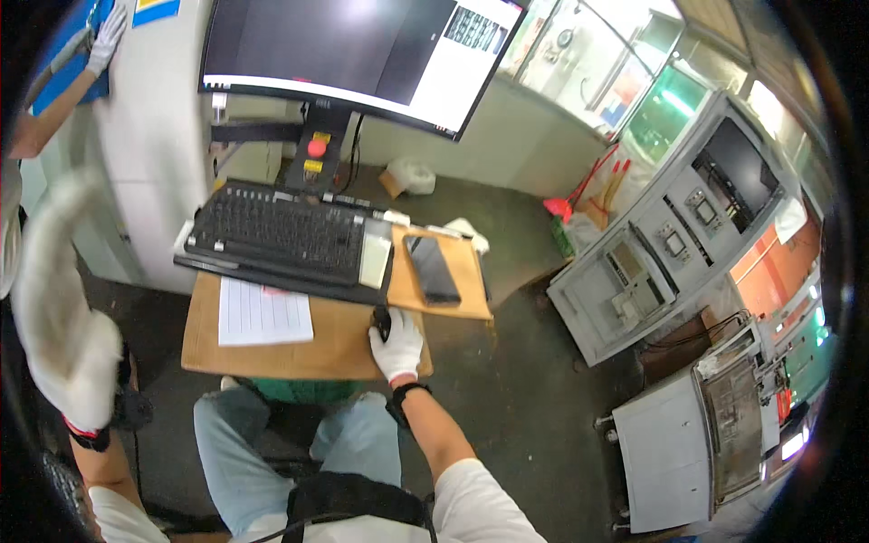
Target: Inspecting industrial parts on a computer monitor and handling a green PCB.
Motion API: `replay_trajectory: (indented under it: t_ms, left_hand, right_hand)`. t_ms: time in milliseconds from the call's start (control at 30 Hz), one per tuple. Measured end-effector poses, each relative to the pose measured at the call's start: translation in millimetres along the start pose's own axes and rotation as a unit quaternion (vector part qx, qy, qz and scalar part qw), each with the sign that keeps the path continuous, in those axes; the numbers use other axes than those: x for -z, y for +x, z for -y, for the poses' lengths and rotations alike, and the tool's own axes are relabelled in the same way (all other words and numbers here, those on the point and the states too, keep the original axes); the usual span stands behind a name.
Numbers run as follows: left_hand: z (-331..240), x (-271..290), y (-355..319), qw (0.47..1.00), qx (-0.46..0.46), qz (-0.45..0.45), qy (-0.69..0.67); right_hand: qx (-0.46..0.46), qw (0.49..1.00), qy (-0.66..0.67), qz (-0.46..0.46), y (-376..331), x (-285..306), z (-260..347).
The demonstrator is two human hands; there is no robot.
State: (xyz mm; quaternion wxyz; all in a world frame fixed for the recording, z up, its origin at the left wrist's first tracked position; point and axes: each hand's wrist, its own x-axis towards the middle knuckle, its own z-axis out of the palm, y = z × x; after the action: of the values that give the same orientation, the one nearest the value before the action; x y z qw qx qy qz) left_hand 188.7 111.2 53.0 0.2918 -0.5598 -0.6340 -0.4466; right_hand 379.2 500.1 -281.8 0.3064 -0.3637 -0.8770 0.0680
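Observation:
My right hand (396, 346), in a white glove with a dark wristband, is wrapped round a black computer mouse (381, 322) on the right part of a small wooden desk (353, 350). My left hand (68, 308), also gloved in white, is raised at the left, away from the desk. Motion smears it, but its fingers look stretched upward and nothing shows in it. A black keyboard (281, 231) rests on a dark tray above the desk. In front of it lies a lined sheet of paper (264, 313). To the right, a dark smartphone (432, 270) lies on an orange-brown board (407, 294).
A large monitor (335, 45) stands behind the keyboard, above a red push button (316, 147). At far left, another person's gloved hand (107, 41) touches a pale cabinet (149, 118). A grey control console (652, 244) and a wheeled metal cabinet (665, 452) stand right.

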Motion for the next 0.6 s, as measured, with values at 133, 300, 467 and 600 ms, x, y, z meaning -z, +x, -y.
replay_trajectory:
  t_ms: [133,300,467,600]
  left_hand:
    - [12,-32,-20,0.986,0.021,0.124,-0.107]
    - [62,-80,-143,0.835,0.419,0.274,-0.229]
    - [152,-132,-210,0.902,0.331,0.277,-0.023]
    - [188,-164,-224,0.941,0.257,0.181,0.123]
  right_hand:
    - [0.016,1.000,-0.003,-0.023,-7,-3,2]
    - [0.028,0.995,-0.035,0.086,7,13,7]
    - [0.017,0.989,-0.071,0.128,15,7,-6]
    - [0.040,0.995,-0.075,0.055,7,3,-1]
